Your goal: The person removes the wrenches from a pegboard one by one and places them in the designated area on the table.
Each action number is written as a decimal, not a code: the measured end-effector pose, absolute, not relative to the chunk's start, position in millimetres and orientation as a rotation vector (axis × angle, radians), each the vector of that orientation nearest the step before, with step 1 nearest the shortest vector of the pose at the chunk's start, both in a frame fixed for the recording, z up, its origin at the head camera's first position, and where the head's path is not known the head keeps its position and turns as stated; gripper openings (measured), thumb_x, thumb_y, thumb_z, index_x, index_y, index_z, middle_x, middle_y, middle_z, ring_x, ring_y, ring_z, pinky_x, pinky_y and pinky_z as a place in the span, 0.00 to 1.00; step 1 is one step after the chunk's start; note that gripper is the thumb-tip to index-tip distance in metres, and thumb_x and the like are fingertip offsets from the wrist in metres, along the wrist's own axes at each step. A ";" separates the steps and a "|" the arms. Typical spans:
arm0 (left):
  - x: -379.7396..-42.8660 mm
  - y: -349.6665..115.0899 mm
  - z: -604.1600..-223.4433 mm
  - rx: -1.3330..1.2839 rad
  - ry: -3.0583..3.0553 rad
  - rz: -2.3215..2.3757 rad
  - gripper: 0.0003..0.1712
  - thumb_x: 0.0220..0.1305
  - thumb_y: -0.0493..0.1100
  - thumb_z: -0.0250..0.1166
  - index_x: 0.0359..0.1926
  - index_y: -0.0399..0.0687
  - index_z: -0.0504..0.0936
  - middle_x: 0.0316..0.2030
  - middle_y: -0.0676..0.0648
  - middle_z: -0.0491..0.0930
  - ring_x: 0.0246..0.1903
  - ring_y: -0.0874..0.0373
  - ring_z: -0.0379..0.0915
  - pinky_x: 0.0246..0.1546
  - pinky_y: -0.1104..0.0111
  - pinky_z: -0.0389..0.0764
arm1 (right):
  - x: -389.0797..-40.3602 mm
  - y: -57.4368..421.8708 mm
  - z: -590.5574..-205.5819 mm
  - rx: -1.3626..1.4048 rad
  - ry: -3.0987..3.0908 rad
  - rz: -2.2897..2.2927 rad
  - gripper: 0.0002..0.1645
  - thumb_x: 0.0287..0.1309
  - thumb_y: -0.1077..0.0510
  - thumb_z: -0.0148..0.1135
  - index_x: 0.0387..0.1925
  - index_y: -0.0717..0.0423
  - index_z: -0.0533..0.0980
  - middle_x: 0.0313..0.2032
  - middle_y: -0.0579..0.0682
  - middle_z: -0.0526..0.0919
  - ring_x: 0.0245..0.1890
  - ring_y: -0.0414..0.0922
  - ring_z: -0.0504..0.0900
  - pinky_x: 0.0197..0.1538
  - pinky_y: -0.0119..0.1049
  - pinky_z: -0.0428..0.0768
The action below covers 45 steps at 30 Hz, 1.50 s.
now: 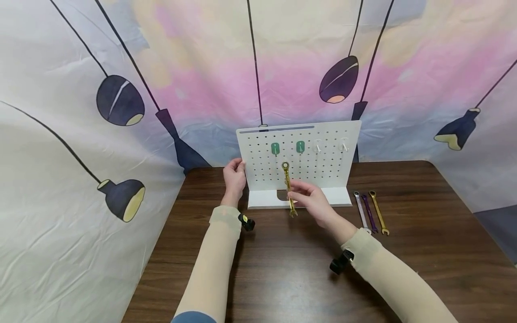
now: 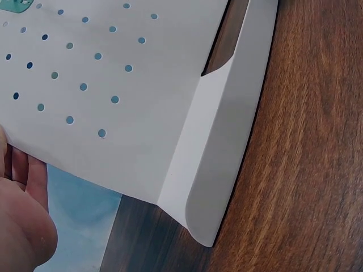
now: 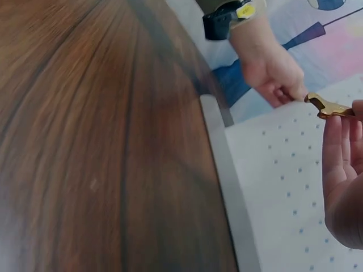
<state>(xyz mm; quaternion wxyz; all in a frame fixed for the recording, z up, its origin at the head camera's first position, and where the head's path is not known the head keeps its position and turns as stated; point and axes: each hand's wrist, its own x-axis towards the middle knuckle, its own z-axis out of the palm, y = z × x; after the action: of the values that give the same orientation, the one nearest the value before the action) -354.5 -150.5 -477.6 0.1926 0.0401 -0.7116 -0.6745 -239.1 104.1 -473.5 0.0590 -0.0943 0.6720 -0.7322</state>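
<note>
A white pegboard stands upright on its flat base, two green hooks and two white hooks across its upper part. My left hand grips its left edge; in the left wrist view the fingers reach round behind the panel. In front of the board, my right hand pinches a gold combination wrench between thumb and fingers. The wrench hangs nearly vertical, ring end up and open end down. Its open jaw end shows past the fingertips in the right wrist view.
To the right of the board, a silver wrench, a purple wrench and another gold wrench lie side by side on the dark wooden table. A printed cloth hangs close behind the board.
</note>
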 end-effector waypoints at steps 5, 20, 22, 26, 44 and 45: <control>-354.8 -149.8 -479.0 0.108 -2.005 -1.882 0.08 0.79 0.34 0.63 0.48 0.29 0.83 0.39 0.45 0.79 0.41 0.55 0.74 0.40 0.72 0.76 | -233.5 126.1 -487.5 -0.280 2.082 -2.159 0.28 0.71 0.66 0.67 0.68 0.71 0.74 0.50 0.58 0.85 0.42 0.40 0.86 0.46 0.37 0.87; -351.4 -149.2 -477.9 0.105 -2.016 -1.873 0.09 0.79 0.35 0.62 0.48 0.30 0.84 0.38 0.46 0.78 0.41 0.55 0.74 0.40 0.71 0.75 | -219.3 208.4 -510.5 -0.170 2.249 -2.024 0.31 0.74 0.62 0.66 0.71 0.73 0.71 0.56 0.64 0.83 0.42 0.36 0.85 0.46 0.35 0.87; -351.9 -149.5 -478.0 0.102 -2.015 -1.871 0.09 0.79 0.35 0.62 0.48 0.30 0.84 0.38 0.45 0.78 0.41 0.55 0.74 0.40 0.71 0.75 | -216.0 222.5 -510.6 -0.153 2.283 -1.990 0.32 0.75 0.61 0.66 0.72 0.72 0.70 0.58 0.67 0.81 0.43 0.35 0.85 0.47 0.35 0.87; -352.8 -150.5 -478.8 0.112 -2.020 -1.865 0.09 0.80 0.35 0.62 0.48 0.31 0.84 0.38 0.46 0.79 0.41 0.55 0.74 0.40 0.71 0.75 | -209.0 250.1 -510.9 -0.106 2.366 -1.908 0.34 0.76 0.58 0.65 0.75 0.71 0.67 0.61 0.69 0.79 0.43 0.33 0.84 0.47 0.36 0.87; -352.3 -150.4 -479.0 0.112 -2.020 -1.859 0.09 0.79 0.35 0.62 0.47 0.30 0.84 0.39 0.44 0.79 0.41 0.54 0.75 0.41 0.70 0.76 | -190.7 349.0 -524.6 0.070 2.577 -1.727 0.40 0.78 0.52 0.64 0.76 0.74 0.63 0.56 0.51 0.84 0.43 0.25 0.83 0.44 0.30 0.86; -352.3 -150.2 -479.6 0.112 -2.026 -1.860 0.09 0.80 0.35 0.62 0.47 0.31 0.84 0.39 0.44 0.79 0.42 0.54 0.75 0.42 0.70 0.76 | -189.6 354.4 -525.8 0.083 2.579 -1.715 0.40 0.78 0.51 0.64 0.76 0.74 0.63 0.57 0.52 0.84 0.42 0.24 0.83 0.44 0.30 0.86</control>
<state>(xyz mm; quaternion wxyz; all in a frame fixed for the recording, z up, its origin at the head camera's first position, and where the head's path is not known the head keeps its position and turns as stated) -352.3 -150.2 -479.6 0.1934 0.0398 -0.7222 -0.6629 -189.6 354.4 -525.8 0.0216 0.0268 0.8323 -0.5533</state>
